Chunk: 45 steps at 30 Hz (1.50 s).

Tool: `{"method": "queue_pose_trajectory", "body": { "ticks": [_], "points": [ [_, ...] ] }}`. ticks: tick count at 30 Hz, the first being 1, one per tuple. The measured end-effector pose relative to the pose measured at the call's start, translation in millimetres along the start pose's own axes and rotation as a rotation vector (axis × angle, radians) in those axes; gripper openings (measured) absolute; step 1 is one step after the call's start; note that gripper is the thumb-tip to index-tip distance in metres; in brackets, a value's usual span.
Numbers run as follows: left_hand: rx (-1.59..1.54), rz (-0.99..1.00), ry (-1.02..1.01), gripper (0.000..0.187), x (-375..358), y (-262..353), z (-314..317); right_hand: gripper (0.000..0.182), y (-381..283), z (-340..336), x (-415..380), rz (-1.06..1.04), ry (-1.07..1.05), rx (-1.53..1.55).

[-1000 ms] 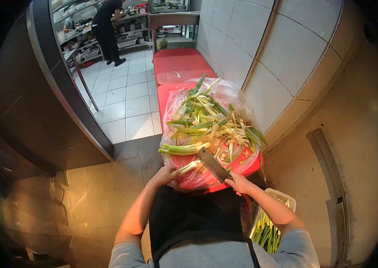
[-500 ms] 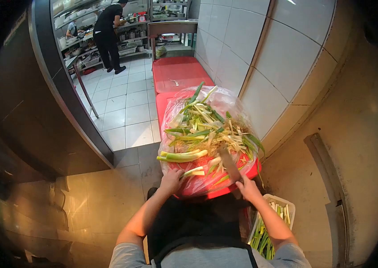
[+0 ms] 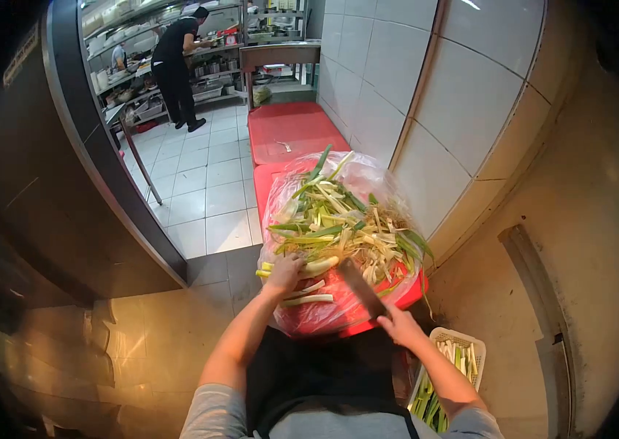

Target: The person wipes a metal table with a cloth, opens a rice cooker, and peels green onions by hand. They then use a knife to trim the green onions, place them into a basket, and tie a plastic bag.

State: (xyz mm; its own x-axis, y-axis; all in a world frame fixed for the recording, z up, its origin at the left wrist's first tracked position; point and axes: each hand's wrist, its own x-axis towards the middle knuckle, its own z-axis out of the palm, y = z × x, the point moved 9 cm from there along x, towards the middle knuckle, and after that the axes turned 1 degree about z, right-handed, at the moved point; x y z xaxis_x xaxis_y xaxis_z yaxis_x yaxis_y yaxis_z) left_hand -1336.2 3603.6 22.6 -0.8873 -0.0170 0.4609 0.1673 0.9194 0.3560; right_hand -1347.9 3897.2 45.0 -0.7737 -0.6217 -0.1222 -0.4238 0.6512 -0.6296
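My left hand [image 3: 284, 274] is closed over a bundle of leeks [image 3: 320, 266], whose pale ends stick out to its right. Just below it, cut pale leek pieces [image 3: 309, 298] lie on the clear plastic bag [image 3: 302, 318]. In my right hand [image 3: 399, 326] is a cleaver [image 3: 359, 287], gripped by its handle, its blade slanting up and left towards the leek ends. Beyond both hands, a heap of leek trimmings [image 3: 338, 212], green leaves and stringy roots, covers the spread bag.
Red plastic stools or crates [image 3: 295, 132] carry the bag along the tiled wall [image 3: 390, 80]. A white basket [image 3: 479, 351] of leeks stands low at my right. Further back, a person in black [image 3: 175, 69] bends towards metal shelves [image 3: 214, 73].
My left hand has moved up from the cut pieces onto the leek bundle. The cleaver has shifted left, closer to the bundle's pale ends.
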Motion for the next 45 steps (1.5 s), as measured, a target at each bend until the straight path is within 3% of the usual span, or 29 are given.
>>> {"method": "queue_pose_trajectory", "body": {
  "ticks": [3,5,10,12,15,18,20,22,27,30,40,45],
  "points": [
    [-0.155,-0.015,0.004,0.017,14.8,-26.4,3.9,0.034,-17.9,26.4,-18.8,-0.129,-0.122,-0.034],
    [-0.045,-0.078,-0.142,0.017,28.7,-22.5,-17.1,0.027,-33.3,42.2,-26.7,-0.108,-0.246,-0.137],
    [-0.030,-0.119,-0.233,0.021,41.3,-17.9,-56.9,0.030,-28.4,51.1,5.9,-0.104,-0.169,-0.198],
    [-0.110,-0.120,-0.138,0.020,32.2,1.4,-90.0,0.032,-13.2,51.7,31.4,-0.148,-0.105,-0.158],
    [-0.223,-0.141,-0.138,0.021,3.5,1.9,-94.3,0.035,-8.0,40.2,53.1,-0.070,-0.103,-0.024],
    [-0.406,-0.175,-0.118,0.027,-42.5,6.7,-69.8,0.028,11.6,40.6,47.3,0.209,-0.206,0.372],
    [-0.346,-0.091,-0.166,0.033,-68.9,22.0,-44.0,0.025,3.7,28.8,31.7,0.258,-0.176,0.508],
    [-0.233,-0.169,-0.289,0.029,-93.4,31.9,-16.4,0.026,13.0,21.1,18.1,0.320,-0.140,0.505],
    [-0.054,-0.111,-0.227,0.025,-93.0,48.9,-16.0,0.031,-19.3,3.2,-20.9,0.255,-0.226,0.126],
    [-0.038,-0.086,-0.244,0.025,-92.8,45.2,-12.2,0.029,-17.5,9.2,-28.2,0.107,-0.183,0.010],
    [-0.101,-0.101,-0.285,0.028,-95.2,41.1,-9.6,0.026,-23.6,21.3,-18.3,0.043,-0.192,-0.241],
    [-0.126,-0.092,-0.296,0.028,-94.0,36.4,-3.3,0.028,-21.5,29.8,-9.0,0.025,-0.223,-0.207]
  ]
}}
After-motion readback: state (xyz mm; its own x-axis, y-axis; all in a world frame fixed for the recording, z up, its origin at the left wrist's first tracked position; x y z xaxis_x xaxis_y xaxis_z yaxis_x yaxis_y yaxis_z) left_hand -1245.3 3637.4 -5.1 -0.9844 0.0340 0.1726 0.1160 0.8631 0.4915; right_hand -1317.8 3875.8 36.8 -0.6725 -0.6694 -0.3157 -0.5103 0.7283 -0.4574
